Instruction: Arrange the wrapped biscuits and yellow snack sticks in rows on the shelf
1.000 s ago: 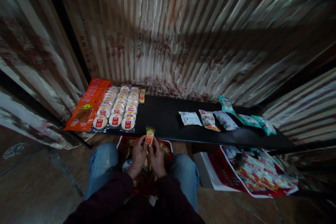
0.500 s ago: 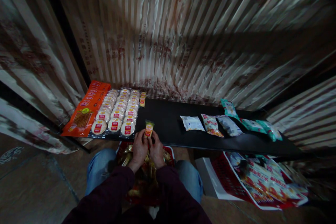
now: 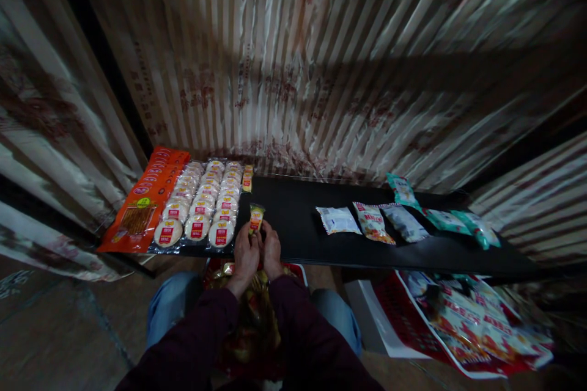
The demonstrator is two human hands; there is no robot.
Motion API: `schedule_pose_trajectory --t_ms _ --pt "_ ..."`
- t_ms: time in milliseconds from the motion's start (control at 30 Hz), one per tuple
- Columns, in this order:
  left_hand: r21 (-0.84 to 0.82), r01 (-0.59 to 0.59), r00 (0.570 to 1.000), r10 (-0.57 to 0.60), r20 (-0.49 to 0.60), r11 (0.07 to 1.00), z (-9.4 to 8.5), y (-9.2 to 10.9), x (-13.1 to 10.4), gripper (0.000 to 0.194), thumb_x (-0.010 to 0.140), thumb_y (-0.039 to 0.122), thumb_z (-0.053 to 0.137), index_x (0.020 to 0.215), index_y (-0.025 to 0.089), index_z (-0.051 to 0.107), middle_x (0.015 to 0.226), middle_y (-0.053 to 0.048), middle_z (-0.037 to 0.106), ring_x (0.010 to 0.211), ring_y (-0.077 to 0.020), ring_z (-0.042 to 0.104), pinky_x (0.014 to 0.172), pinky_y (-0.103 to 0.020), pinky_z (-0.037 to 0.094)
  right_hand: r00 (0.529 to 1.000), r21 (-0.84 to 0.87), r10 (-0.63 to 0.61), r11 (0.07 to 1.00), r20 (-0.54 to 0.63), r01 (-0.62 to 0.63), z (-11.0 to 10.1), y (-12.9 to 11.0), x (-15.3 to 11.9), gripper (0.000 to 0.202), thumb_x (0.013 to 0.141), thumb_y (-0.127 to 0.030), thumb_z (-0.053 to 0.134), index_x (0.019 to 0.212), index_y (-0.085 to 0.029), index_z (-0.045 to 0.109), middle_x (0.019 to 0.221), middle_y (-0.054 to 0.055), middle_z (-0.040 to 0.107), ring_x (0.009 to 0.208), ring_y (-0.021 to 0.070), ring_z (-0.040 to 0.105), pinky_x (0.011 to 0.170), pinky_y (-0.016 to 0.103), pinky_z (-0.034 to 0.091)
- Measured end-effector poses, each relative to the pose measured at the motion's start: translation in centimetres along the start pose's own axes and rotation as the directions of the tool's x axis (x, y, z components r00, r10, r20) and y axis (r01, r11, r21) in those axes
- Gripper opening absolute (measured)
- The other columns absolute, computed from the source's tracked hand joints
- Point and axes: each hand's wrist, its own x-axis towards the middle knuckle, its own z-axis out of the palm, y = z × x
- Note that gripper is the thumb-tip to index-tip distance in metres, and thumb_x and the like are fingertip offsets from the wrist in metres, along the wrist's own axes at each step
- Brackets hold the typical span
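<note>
My left hand (image 3: 246, 253) pinches the lower left part of a small yellow-and-red snack packet (image 3: 256, 216) held over the front of a black shelf (image 3: 293, 220). At the packet's lower right edge, the fingers of my right hand (image 3: 271, 250) are closed on it too. To the left lie rows of round, clear-wrapped crackers (image 3: 197, 227), overlapping front to back. A similar small yellow packet (image 3: 247, 178) rests behind, beside the last row. Beneath my forearms, a red basket (image 3: 302, 275) holds many gold-coloured packets, partly hidden by my arms.
Orange snack bags (image 3: 137, 214) overlap at the shelf's left end. To the right lie a white packet (image 3: 338, 220), a red-and-white packet (image 3: 372, 222) and several green ones. A second red basket (image 3: 398, 311) full of bags stands at lower right, beside a white box (image 3: 367, 311).
Both hands and the packet have shifted slightly left relative to the shelf, toward the cracker rows. The view has tilted a little, so the shelf appears lower.
</note>
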Motion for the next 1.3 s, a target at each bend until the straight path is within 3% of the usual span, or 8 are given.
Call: schedule_pose_trajectory --t_ms 200,400,667,867,1133,1300 --pt "-0.015 0.037 0.999 -0.037 0.014 0.999 0.9 -0.3 1.6 0.042 0.087 0.028 0.044 0.126 0.016 0.053 0.139 -0.013 0.051 0.131 -0.0224 0.044 0.113 -0.038 0.028 0.999 0.051 0.004 0.999 0.047 -0.006 1.1 0.5 2.4 0.047 0.081 -0.024 0.048 0.126 -0.020 0.057 0.104 0.007 0.071 0.090 0.0207 0.063 0.082 0.031 0.049" --pt "-0.016 0.024 1.000 -0.024 0.011 1.000 1.6 -0.7 3.4 0.042 0.088 0.029 0.042 0.126 0.017 0.054 0.144 -0.012 0.047 0.136 -0.0216 0.038 0.116 -0.038 0.024 0.997 0.084 0.041 0.995 0.060 -0.046 2.0 0.5 4.3 0.048 0.080 -0.023 0.049 0.127 -0.018 0.055 0.113 0.009 0.069 0.098 0.0229 0.063 0.087 0.034 0.048" --pt "-0.006 -0.009 1.000 0.009 0.008 1.000 2.3 -0.4 5.3 0.043 0.090 0.031 0.039 0.125 0.014 0.057 0.144 -0.013 0.046 0.137 -0.0225 0.037 0.116 -0.039 0.024 0.996 0.122 0.080 0.989 0.049 -0.085 3.4 1.2 6.6 0.046 0.081 -0.023 0.050 0.127 -0.023 0.055 0.111 0.005 0.070 0.095 0.0190 0.064 0.085 0.029 0.049" --pt "-0.034 0.013 1.000 -0.013 0.002 0.999 3.1 -1.1 6.5 0.044 0.090 0.033 0.038 0.126 0.014 0.056 0.147 -0.012 0.043 0.139 -0.0211 0.034 0.118 -0.037 0.020 0.997 0.082 0.042 0.996 0.068 -0.048 4.2 1.2 8.2 0.045 0.082 -0.026 0.051 0.127 -0.022 0.055 0.111 0.006 0.070 0.096 0.0198 0.064 0.086 0.030 0.048" --pt "-0.010 0.006 1.000 -0.006 -0.022 1.000 3.9 -0.9 7.7 0.046 0.089 0.028 0.037 0.125 0.009 0.057 0.147 -0.016 0.042 0.140 -0.0226 0.032 0.119 -0.037 0.018 0.997 0.088 0.025 0.996 0.072 -0.031 4.3 0.5 9.7 0.041 0.082 -0.026 0.052 0.122 -0.021 0.058 0.109 0.007 0.070 0.096 0.0214 0.062 0.086 0.032 0.047" --pt "0.004 -0.007 1.000 0.008 -0.027 1.000 3.9 -0.4 8.5 0.045 0.089 0.029 0.038 0.126 0.012 0.057 0.145 -0.013 0.045 0.139 -0.0213 0.034 0.118 -0.038 0.020 0.997 0.123 0.018 0.992 0.080 -0.028 4.5 0.4 10.5 0.040 0.081 -0.025 0.053 0.120 -0.023 0.058 0.108 0.004 0.070 0.097 0.0192 0.063 0.087 0.030 0.048"
